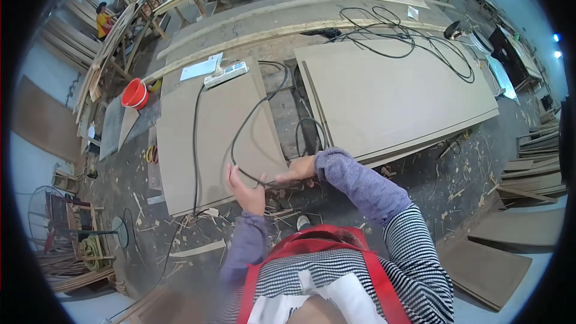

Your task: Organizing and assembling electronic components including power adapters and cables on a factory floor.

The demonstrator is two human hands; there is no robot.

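Observation:
A black cable (240, 129) loops over the board in front of me and runs down to both my hands. My left hand (245, 192) is at the near edge of the left board, its fingers and thumb apart, with the cable passing across between them. My right hand (298, 169) is closed around the cable just to the right, fingers pointing left; its grip is partly hidden. Under the loop lies a flat brown board (225, 114). On that board's far end rests a white power strip (226, 75), beside a sheet of paper (201, 68).
A stack of large boards (396, 90) stands to the right, with coiled black cable (408, 39) on top. At left are a red bucket (135, 93) and a standing fan (120, 232). Wood scraps litter the floor (198, 240). Another person (104, 22) is far left.

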